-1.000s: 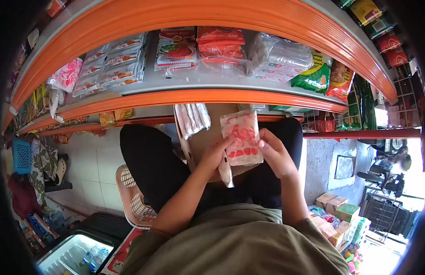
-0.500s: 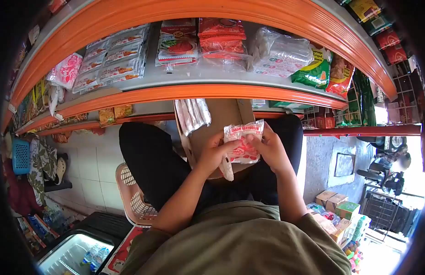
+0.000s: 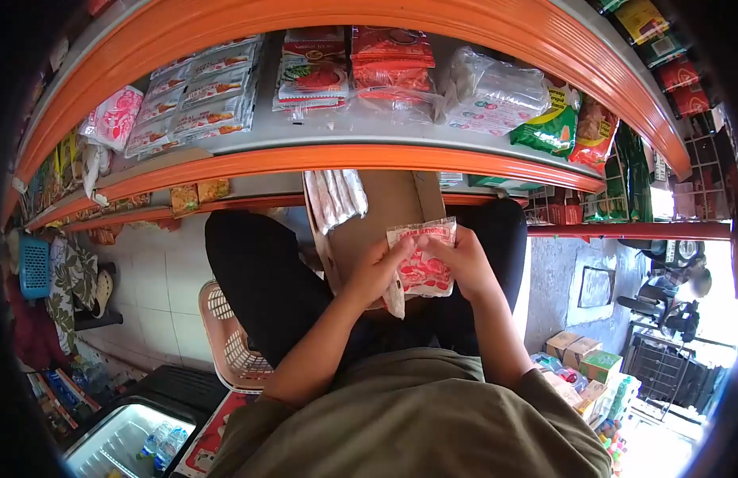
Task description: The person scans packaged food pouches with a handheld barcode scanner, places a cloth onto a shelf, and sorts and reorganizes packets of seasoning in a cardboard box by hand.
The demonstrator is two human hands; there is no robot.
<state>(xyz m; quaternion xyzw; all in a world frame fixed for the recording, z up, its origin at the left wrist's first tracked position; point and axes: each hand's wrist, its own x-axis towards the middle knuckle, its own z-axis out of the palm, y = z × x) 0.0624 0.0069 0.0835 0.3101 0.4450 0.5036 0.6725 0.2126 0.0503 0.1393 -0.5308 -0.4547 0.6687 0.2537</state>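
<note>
A salt packet (image 3: 427,276), clear plastic with red print, is held up over my lap, tilted toward me. My left hand (image 3: 373,272) grips its left side, the thumb lying across the upper part. My right hand (image 3: 469,267) pinches the upper right side, its thumb close to the left one near the label's lettering. A second white packet (image 3: 395,303), seen edge-on, hangs beneath my left hand. Behind the hands an open cardboard box (image 3: 393,195) rests between my knees. Several similar packets (image 3: 334,199) stand in a row at its left side.
Orange-edged shelves (image 3: 345,162) run just ahead, carrying silver sachets (image 3: 213,95), red seasoning packs (image 3: 391,64) and a plastic-wrapped stack (image 3: 496,92). A pink basket (image 3: 235,342) sits left of my leg. Cartons (image 3: 580,350) stand at the right, with a motorcycle (image 3: 667,299) beyond.
Both thumbs have shifted up to the packet's upper part and come closer together. More of the packet's red front shows below them, and the edge-on packet hangs slightly lower.
</note>
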